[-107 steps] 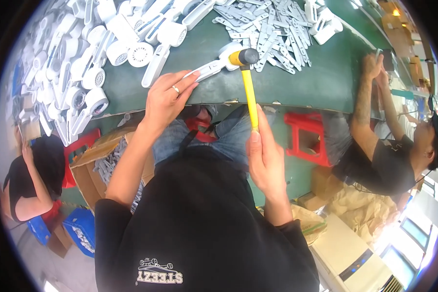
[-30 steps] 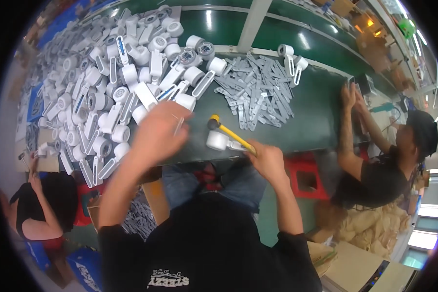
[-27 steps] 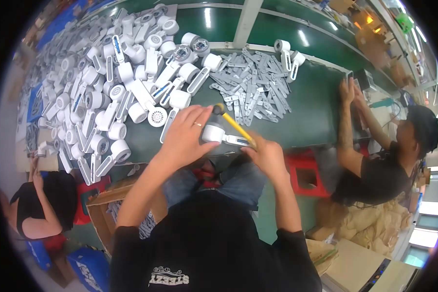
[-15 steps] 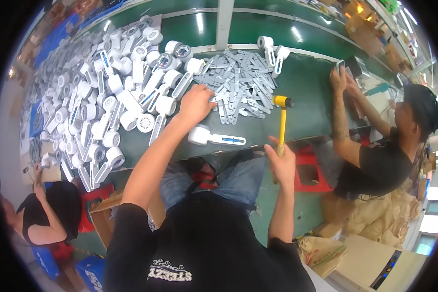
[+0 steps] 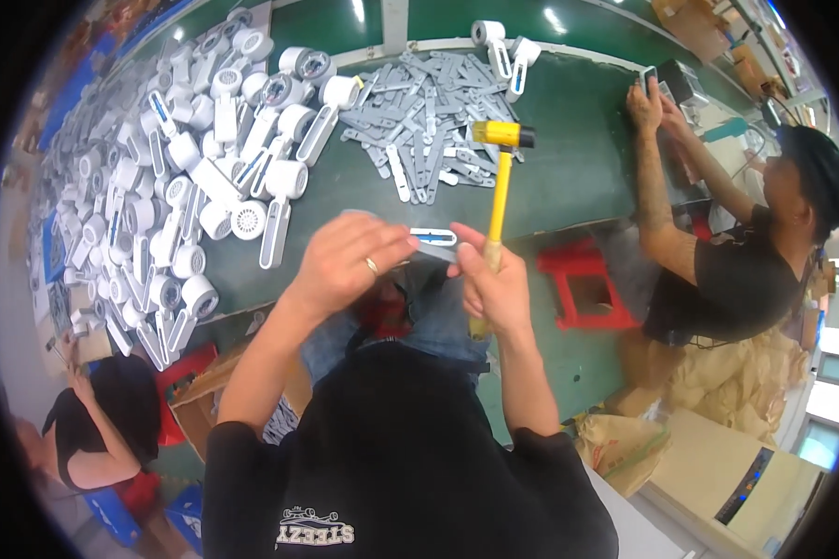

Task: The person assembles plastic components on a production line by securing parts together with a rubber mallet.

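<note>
Before me lies a white handheld device with a long handle [image 5: 433, 236], an oval slot and a blue strip in it. Its round head is mostly hidden under my left hand [image 5: 345, 261]. That hand is closed, its fingertips pinching around a grey plastic strip [image 5: 438, 252] by the handle's near side; how the two meet is hard to see. My right hand [image 5: 494, 284] grips a yellow mallet [image 5: 499, 200], head up, with its thumb and forefinger at the handle's far end. Beyond is a pile of grey plastic strips [image 5: 424, 121].
A large heap of white devices [image 5: 172, 177] covers the left of the green table [image 5: 569, 140]. Two more white devices [image 5: 508, 61] stand at its back. A person [image 5: 736, 252] sits on the right near a red stool [image 5: 583, 284]; another person [image 5: 98, 415] is at the left.
My left hand has come back from the strip pile to the white device, bringing a grey strip. My right hand has moved left with the mallet, up to the device's handle.
</note>
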Action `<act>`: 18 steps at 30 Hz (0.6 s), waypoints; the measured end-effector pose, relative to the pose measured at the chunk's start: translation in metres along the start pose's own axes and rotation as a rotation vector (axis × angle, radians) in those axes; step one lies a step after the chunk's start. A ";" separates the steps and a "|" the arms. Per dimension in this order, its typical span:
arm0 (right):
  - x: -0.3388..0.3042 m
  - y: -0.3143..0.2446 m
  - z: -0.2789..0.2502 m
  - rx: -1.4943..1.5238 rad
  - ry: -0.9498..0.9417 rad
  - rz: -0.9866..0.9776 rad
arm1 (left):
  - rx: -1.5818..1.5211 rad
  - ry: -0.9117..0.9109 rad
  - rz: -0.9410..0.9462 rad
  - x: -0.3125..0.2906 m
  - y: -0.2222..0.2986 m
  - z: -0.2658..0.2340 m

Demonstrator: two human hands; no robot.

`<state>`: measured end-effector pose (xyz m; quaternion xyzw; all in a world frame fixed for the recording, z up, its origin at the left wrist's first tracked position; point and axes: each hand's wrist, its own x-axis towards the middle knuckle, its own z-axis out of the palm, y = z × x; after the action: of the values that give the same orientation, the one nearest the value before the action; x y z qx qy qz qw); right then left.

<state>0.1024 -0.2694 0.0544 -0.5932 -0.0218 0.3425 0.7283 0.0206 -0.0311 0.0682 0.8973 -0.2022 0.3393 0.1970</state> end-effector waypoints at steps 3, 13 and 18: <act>0.000 0.004 0.005 -0.073 0.001 0.087 | -0.021 0.009 -0.034 -0.021 0.005 0.011; 0.041 0.016 0.000 -0.579 0.063 -0.192 | -0.199 -0.148 -0.468 -0.043 -0.027 0.042; 0.061 0.015 -0.003 -0.792 -0.024 -0.276 | -0.303 -0.139 -0.509 -0.046 -0.034 0.041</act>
<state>0.1431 -0.2393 0.0175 -0.8148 -0.2394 0.2137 0.4828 0.0272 -0.0124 0.0005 0.9007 -0.0320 0.1825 0.3929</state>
